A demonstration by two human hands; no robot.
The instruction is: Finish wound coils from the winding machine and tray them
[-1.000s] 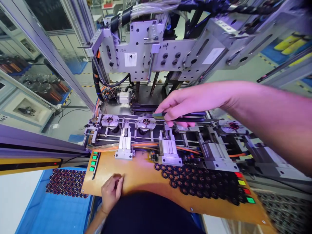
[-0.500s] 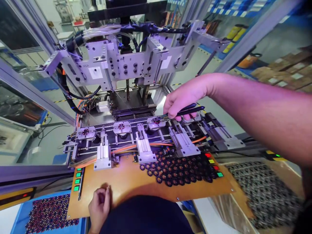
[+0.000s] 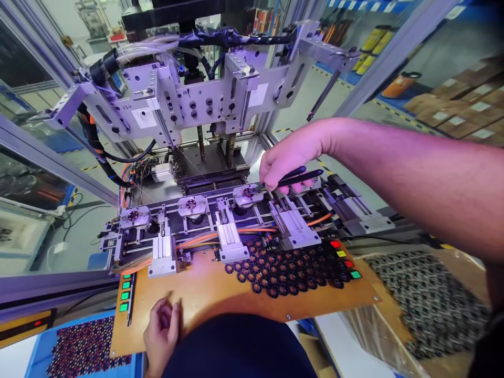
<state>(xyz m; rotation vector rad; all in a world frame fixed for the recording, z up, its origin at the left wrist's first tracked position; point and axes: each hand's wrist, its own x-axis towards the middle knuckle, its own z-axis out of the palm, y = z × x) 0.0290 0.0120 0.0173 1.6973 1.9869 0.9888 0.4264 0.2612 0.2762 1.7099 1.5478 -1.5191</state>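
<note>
My right hand [image 3: 281, 165] is closed around black-handled pliers [image 3: 301, 176], reaching to the machine's row of fixtures. The tips of the pliers are at the ring-shaped part in the third metal holder [image 3: 248, 195] from the left; my fingers hide some of the tool. Two holders to the left, the second holder [image 3: 192, 206] and the leftmost holder [image 3: 134, 216], each carry a small dark ring. My left hand [image 3: 161, 325] rests at the front edge of the orange-brown board [image 3: 197, 286], its fingers curled and thumb folded in, with nothing visible in it.
Several dark rings [image 3: 283, 273] lie grouped on the board's right half. Lit buttons [image 3: 125, 296] line its left side; more buttons [image 3: 355, 274] sit at its right. The machine head [image 3: 208, 102] hangs above. A blue tray [image 3: 37, 344] and a box of metal parts [image 3: 433, 299] flank me.
The view has shifted slightly. My right hand still holds the pliers at the third holder, with little movement. My left hand stays curled at the board edge.
</note>
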